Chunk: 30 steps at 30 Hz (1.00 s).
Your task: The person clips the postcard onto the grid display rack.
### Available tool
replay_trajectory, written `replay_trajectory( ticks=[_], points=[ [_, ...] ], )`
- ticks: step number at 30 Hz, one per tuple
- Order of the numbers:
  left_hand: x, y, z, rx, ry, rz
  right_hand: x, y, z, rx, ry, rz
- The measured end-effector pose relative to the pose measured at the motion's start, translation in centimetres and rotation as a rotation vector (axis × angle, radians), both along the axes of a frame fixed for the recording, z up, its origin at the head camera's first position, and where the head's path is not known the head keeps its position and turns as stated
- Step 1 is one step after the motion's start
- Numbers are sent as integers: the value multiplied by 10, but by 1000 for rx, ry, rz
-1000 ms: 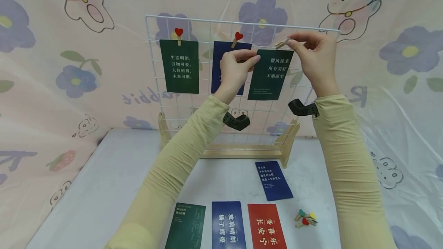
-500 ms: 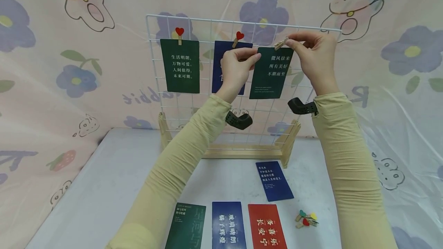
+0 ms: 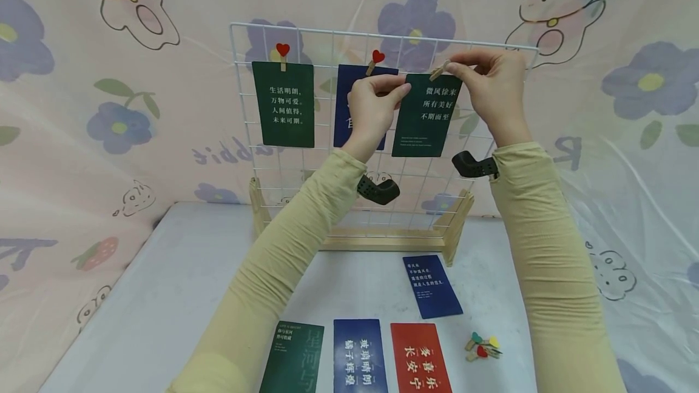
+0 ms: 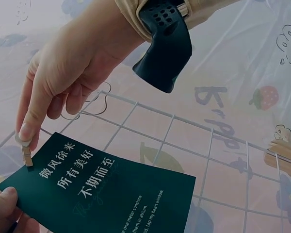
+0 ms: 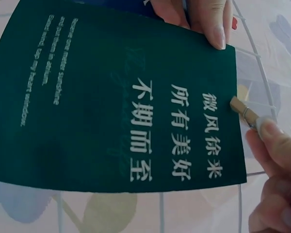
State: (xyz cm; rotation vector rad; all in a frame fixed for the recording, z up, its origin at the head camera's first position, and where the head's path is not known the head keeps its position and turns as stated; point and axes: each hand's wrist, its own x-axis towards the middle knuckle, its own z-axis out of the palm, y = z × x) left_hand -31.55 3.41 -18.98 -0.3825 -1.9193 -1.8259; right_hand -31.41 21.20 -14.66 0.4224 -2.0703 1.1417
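Observation:
My left hand (image 3: 373, 111) pinches the upper left corner of a dark green card (image 3: 426, 123) with white lettering, held up against the white wire grid. Between thumb and fingers, my right hand (image 3: 496, 90) pinches a small wooden clothespin (image 3: 438, 71). In the right wrist view, the tip of the clothespin (image 5: 245, 111) overlaps the card's top edge near its middle. Another green card (image 3: 284, 105) and a blue card (image 3: 343, 102) hang to the left, each under a clothespin with a red heart. My left hand partly hides the blue one.
The wire grid (image 3: 330, 156) stands in a wooden base (image 3: 382, 240) on the white table (image 3: 180, 272). In front lie a small blue card (image 3: 432, 287), a green card (image 3: 293, 356), a blue card (image 3: 360, 356), a red card (image 3: 420, 356) and several clothespins (image 3: 483, 345).
My right hand has moved slightly left and the clothespin has come down onto the card's top edge. The held card has risen a little; my left hand keeps its pinch.

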Motion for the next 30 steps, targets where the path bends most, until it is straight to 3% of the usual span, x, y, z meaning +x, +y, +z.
replay_trajectory(
  ticks=[8,15,22,26,30],
  points=[
    [2,0,0,-8,-6,0,-3,0,-1,36,0,-14],
    [4,0,-2,12,-15,-41,0,-1,-8,-13,4,-13],
    [2,-2,-3,19,-3,-68,17,-7,-17,-157,33,12],
    [2,-4,-3,18,3,-65,29,-12,-20,-168,53,42],
    [2,-5,-5,29,-3,-80,27,-9,-29,-148,34,72]
  ],
)
